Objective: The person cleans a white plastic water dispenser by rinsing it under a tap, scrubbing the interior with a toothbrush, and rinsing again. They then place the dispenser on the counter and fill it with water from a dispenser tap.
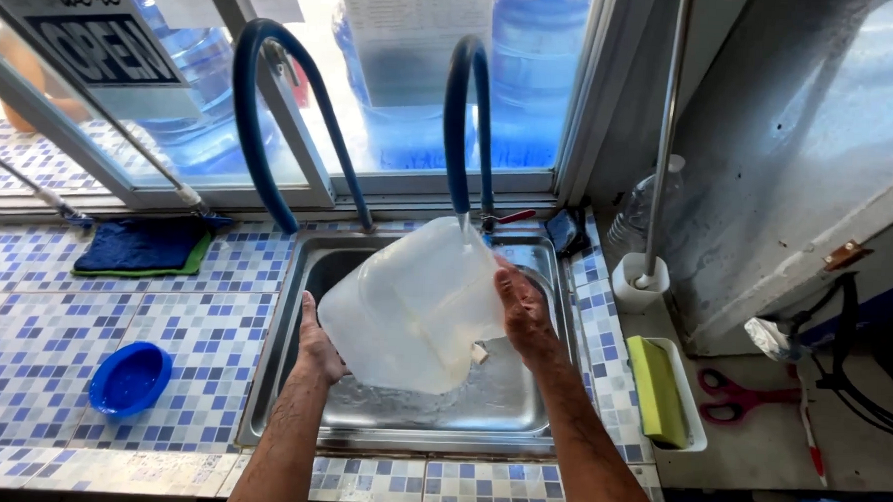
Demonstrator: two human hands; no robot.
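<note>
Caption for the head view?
Both hands, left hand and right hand, hold a translucent jug over a steel sink.

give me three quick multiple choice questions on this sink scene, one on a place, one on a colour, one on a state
1. Where is the translucent jug?
A. over the steel sink
B. on the tiled counter
C. on the window sill

2. What colour is the small cap on the tiled counter?
A. red
B. blue
C. white

3. How is the jug held?
A. by one hand
B. standing free
C. between the left hand and right hand

Answers: 1 A, the basin lies beneath it; 2 B, it is plainly blue; 3 C, a palm presses each side.
</note>
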